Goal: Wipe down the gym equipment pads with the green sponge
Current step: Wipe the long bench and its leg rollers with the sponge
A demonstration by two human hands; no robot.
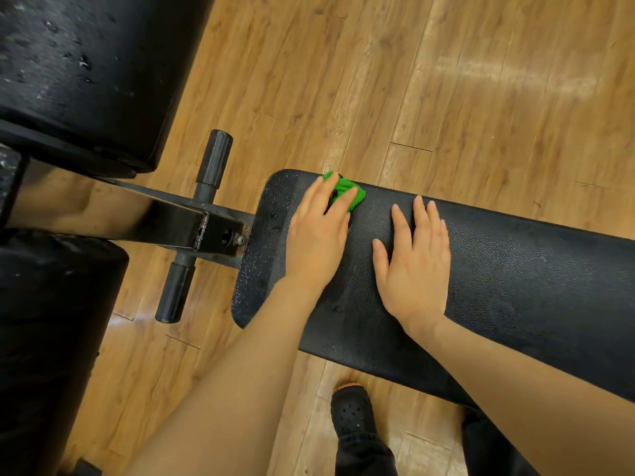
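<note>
Left hand (318, 235) presses the green sponge (347, 194) flat under straight fingers, at the far edge of the bench pad (515, 286) near its rounded end. Right hand (414, 266) lies just beside it, fingers spread, palm down on the pad, holding nothing. Past the pad end: steel frame bar (178, 225) with crossbar grips (213, 159), then two black roller pads (86, 70), the upper one speckled with droplets. Black shoe (350, 413) on the wood floor (446, 80) below the hands.

gym | padded bench (515, 269) | foam rollers (86, 63) | wood floor (446, 80)
</note>
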